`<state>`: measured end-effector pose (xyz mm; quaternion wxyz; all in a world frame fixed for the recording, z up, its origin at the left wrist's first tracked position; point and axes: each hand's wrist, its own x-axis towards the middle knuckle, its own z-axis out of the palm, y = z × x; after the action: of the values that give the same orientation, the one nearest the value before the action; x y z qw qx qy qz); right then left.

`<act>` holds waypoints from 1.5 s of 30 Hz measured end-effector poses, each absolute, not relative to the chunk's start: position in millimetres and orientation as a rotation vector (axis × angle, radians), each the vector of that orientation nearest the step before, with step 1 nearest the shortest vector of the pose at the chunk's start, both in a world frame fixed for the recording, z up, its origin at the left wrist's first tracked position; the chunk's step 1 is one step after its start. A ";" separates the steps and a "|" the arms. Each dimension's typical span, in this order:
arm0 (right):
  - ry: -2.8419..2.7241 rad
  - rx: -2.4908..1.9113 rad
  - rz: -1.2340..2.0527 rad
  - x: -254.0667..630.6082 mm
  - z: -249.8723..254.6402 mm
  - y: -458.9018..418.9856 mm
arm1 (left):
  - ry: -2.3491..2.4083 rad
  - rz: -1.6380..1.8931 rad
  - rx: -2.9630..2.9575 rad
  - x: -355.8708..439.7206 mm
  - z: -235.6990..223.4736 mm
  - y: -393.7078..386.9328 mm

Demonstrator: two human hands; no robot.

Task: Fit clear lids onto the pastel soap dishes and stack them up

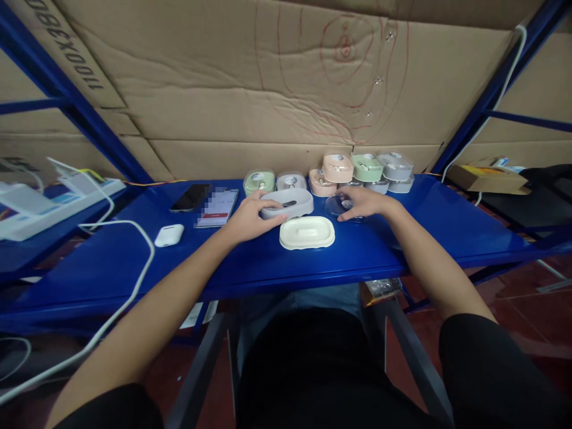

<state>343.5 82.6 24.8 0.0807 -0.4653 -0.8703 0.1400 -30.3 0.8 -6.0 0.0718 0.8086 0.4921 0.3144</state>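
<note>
At nine o'clock from the right hand [367, 202], gripped between thumb and fingers, was the clear cover [331, 207]; the left hand [250, 219] pinched the grey case [298, 208].

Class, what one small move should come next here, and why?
Probably the right hand should lift the clear cover slightly: the fingers are at its edge, while the left hand steadies the grey box, which looks uncovered, with a dark item inside.
</note>
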 end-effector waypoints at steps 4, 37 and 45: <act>-2.618 -1.360 0.413 345.1 19.5 87.9 | 1.470 0.851 2.438 -31.2 -7.6 3.8; -2.702 -1.386 0.386 339.3 25.3 83.8 | 1.023 0.688 2.478 -3.8 -7.6 -21.0; -2.533 -1.264 0.325 335.7 27.4 76.2 | 1.245 0.674 2.360 2.8 -18.6 -20.4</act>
<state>335.7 76.2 27.4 0.1454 -0.4389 -0.8795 0.1128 2.8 -20.4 -18.6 0.1936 0.8413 0.4438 0.2402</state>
